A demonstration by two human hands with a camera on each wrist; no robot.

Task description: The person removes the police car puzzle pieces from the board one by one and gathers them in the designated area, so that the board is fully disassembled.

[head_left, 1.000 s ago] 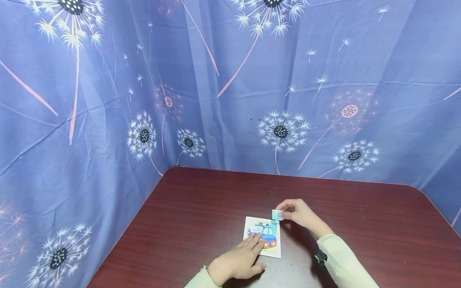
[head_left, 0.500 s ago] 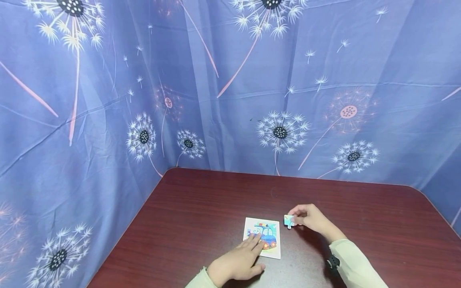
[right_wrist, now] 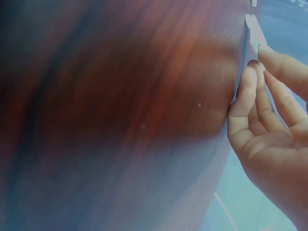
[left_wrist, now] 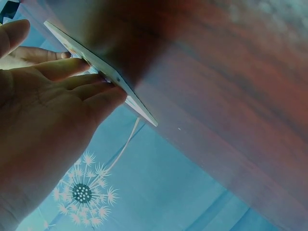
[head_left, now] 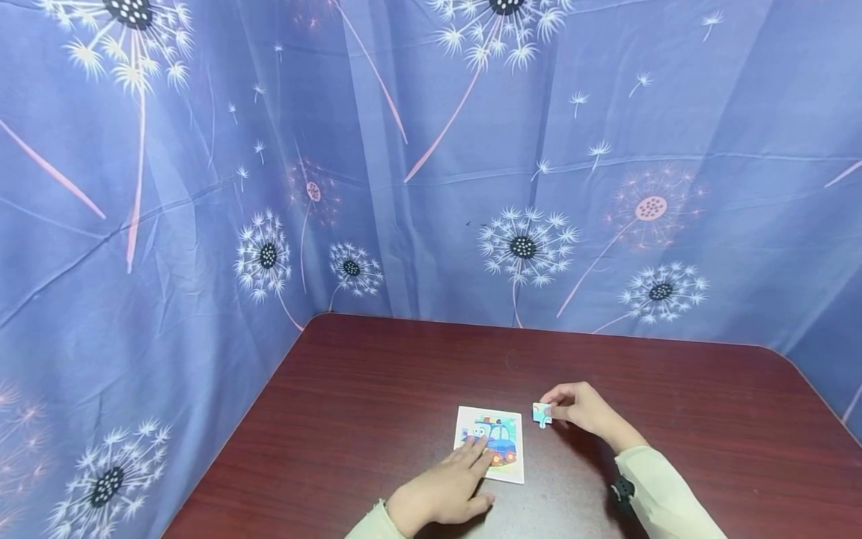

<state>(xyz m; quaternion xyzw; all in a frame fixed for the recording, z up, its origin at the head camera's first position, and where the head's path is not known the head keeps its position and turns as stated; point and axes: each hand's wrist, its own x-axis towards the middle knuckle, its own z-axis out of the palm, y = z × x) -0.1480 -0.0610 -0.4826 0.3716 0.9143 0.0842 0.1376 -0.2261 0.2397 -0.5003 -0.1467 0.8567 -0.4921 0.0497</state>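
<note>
Apparent piece-fitting: right hand (head_left: 584, 410) pinches jigsaw piece (head_left: 541, 413); left hand (head_left: 444, 488), fingers extended, touches cartoon-car puzzle (head_left: 501, 434) — alignment presumably required next.

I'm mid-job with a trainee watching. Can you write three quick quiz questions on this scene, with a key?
1. Which grip pinches the jigsaw piece?
2. The fingers of the left grip rest on: a) the dandelion-print curtain; b) the cartoon-car puzzle; c) the right sleeve.
3. True or false: the jigsaw piece sits inside the puzzle's white border.

Key:
1. The right grip.
2. b.
3. False: it is held apart from the puzzle, to its right in the head view.
</note>
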